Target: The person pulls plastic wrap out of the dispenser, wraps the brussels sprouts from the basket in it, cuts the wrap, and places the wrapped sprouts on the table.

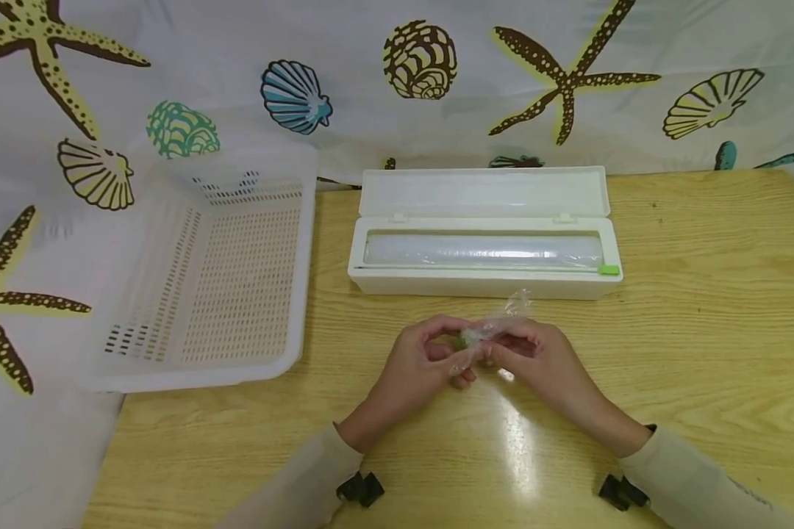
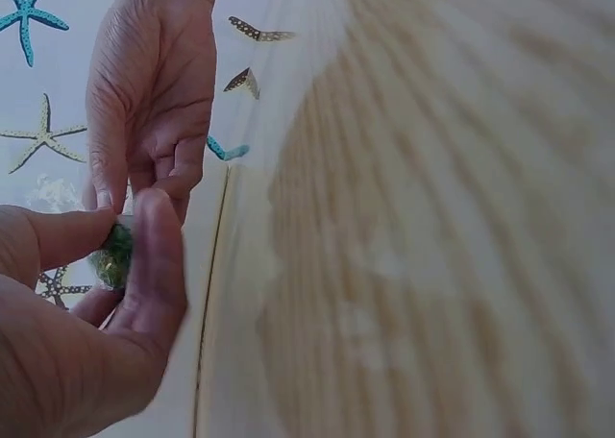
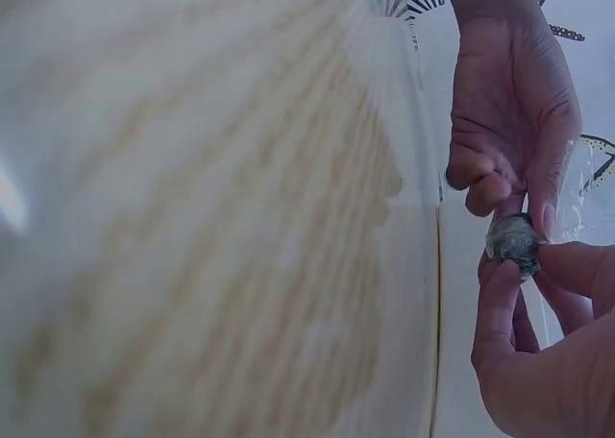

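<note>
My left hand (image 1: 423, 360) holds a small green roundish thing (image 1: 462, 342) partly covered in clear plastic wrap (image 1: 503, 321). In the left wrist view, the thumb and fingers of that hand close round the green thing (image 2: 115, 257), with film shining over it. Opposite, my right hand (image 1: 536, 360) pinches the wrap right beside it, the two hands' fingertips meeting. A loose end of film sticks up above the fingers in the head view. The right wrist view shows the wrapped thing (image 3: 512, 243) between the fingertips of both hands. What kind of thing it is stays hidden by film and fingers.
Just beyond the hands lies a white wrap dispenser box (image 1: 486, 285), lid (image 1: 483, 192) up, with a film roll (image 1: 483, 250) inside and a green slide cutter (image 1: 608, 270). A white perforated basket (image 1: 298, 294) stands at the left of the wooden table (image 1: 701, 308). Shell-print cloth (image 1: 370, 139) hangs behind.
</note>
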`<state>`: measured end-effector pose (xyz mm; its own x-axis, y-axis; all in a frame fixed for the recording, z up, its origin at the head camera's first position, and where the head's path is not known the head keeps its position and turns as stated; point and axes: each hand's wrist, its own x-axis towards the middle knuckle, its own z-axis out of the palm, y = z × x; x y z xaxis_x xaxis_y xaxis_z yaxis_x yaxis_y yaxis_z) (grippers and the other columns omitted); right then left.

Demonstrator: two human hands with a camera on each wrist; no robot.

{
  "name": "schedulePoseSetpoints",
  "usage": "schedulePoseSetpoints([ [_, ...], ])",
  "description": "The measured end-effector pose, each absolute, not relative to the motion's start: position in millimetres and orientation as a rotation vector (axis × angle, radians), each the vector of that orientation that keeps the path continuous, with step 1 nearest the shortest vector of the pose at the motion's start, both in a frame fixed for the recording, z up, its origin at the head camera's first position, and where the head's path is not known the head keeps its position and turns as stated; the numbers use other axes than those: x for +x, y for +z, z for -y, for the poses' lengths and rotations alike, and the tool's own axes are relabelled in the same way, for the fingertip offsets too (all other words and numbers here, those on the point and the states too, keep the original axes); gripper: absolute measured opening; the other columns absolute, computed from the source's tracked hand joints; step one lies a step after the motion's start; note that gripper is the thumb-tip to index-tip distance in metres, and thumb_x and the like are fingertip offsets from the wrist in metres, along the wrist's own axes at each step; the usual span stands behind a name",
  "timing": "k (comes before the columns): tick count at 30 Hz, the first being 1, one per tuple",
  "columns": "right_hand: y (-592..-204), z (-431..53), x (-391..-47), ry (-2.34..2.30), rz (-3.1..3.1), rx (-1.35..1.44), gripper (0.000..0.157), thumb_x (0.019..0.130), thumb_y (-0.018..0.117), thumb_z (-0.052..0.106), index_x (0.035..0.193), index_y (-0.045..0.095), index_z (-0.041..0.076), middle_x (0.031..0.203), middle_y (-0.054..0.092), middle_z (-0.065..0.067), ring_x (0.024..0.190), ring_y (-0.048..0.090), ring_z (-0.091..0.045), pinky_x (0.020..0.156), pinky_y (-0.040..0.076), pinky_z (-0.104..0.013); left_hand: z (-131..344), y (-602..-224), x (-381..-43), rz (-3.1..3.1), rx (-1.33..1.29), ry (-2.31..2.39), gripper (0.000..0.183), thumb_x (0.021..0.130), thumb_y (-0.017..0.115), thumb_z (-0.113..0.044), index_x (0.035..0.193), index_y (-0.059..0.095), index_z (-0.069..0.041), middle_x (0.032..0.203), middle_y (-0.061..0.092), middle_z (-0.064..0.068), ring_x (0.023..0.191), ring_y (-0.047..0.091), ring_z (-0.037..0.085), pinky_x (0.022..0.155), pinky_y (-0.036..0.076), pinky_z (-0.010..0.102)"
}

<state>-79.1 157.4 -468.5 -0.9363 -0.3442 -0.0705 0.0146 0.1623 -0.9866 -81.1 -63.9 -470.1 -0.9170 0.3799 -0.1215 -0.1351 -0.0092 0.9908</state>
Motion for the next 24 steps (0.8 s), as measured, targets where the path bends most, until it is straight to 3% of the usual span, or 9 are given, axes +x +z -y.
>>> schedulePoseSetpoints([
  [2, -468.4, -156.8, -78.0, -1.851, -2.158, -0.345, 0.025, 0.103, 0.075, 0.002, 0.128, 0.076, -0.003, 0.13, 0.073, -0.015, 0.111, 0.074, -0.026, 0.091, 0.062, -0.031, 64.6, -470.0, -80.5, -1.818, 0.241, 2.035, 0.03, 0.102, 0.073, 0.006, 0.131, 0.065, 0.007, 0.122, 0.07, 0.019, 0.076, 0.078, 0.024, 0.073, 0.067, 0.045],
  [5, -468.7, -155.9, -77.1, -1.847, -2.168, -0.395, 0.024, 0.104, 0.074, 0.003, 0.127, 0.078, 0.003, 0.135, 0.071, -0.011, 0.112, 0.073, -0.025, 0.088, 0.063, -0.031, 65.6, -469.2, -80.3, -1.767, 0.244, 2.076, 0.025, 0.102, 0.068, 0.012, 0.127, 0.062, 0.01, 0.128, 0.067, 0.023, 0.081, 0.079, 0.028, 0.077, 0.067, 0.048],
  [9, -468.6, -155.4, -76.3, -1.864, -2.168, -0.484, 0.03, 0.101, 0.075, -0.001, 0.13, 0.077, 0.007, 0.134, 0.07, -0.007, 0.109, 0.072, -0.025, 0.084, 0.064, -0.034, 67.1, -470.0, -81.9, -1.848, 0.264, 2.074, 0.022, 0.1, 0.068, 0.014, 0.121, 0.065, 0.009, 0.129, 0.068, 0.022, 0.093, 0.08, 0.032, 0.082, 0.066, 0.041],
  [13, -466.5, -154.8, -75.1, -1.827, -2.246, -0.527, 0.04, 0.096, 0.081, -0.002, 0.134, 0.077, 0.009, 0.126, 0.067, -0.004, 0.106, 0.067, -0.023, 0.084, 0.063, -0.033, 68.5, -470.6, -82.3, -1.912, 0.279, 2.059, 0.023, 0.098, 0.07, 0.013, 0.121, 0.069, 0.007, 0.127, 0.068, 0.02, 0.1, 0.078, 0.033, 0.083, 0.065, 0.035],
  [16, -464.4, -154.1, -74.9, -1.774, -2.322, -0.522, 0.038, 0.095, 0.085, 0.002, 0.132, 0.08, 0.012, 0.12, 0.067, -0.001, 0.104, 0.066, -0.022, 0.081, 0.061, -0.032, 69.5, -470.7, -82.0, -1.913, 0.289, 2.066, 0.021, 0.098, 0.071, 0.012, 0.119, 0.07, 0.008, 0.128, 0.069, 0.019, 0.105, 0.077, 0.032, 0.083, 0.065, 0.033],
  [24, -462.6, -152.4, -75.2, -1.729, -2.358, -0.519, 0.031, 0.094, 0.088, 0.009, 0.124, 0.083, 0.015, 0.108, 0.067, 0.001, 0.095, 0.067, -0.021, 0.079, 0.061, -0.031, 68.4, -469.6, -83.3, -1.967, 0.374, 2.02, 0.009, 0.102, 0.075, 0.003, 0.11, 0.071, 0.005, 0.113, 0.075, 0.015, 0.098, 0.078, 0.023, 0.083, 0.065, 0.04],
])
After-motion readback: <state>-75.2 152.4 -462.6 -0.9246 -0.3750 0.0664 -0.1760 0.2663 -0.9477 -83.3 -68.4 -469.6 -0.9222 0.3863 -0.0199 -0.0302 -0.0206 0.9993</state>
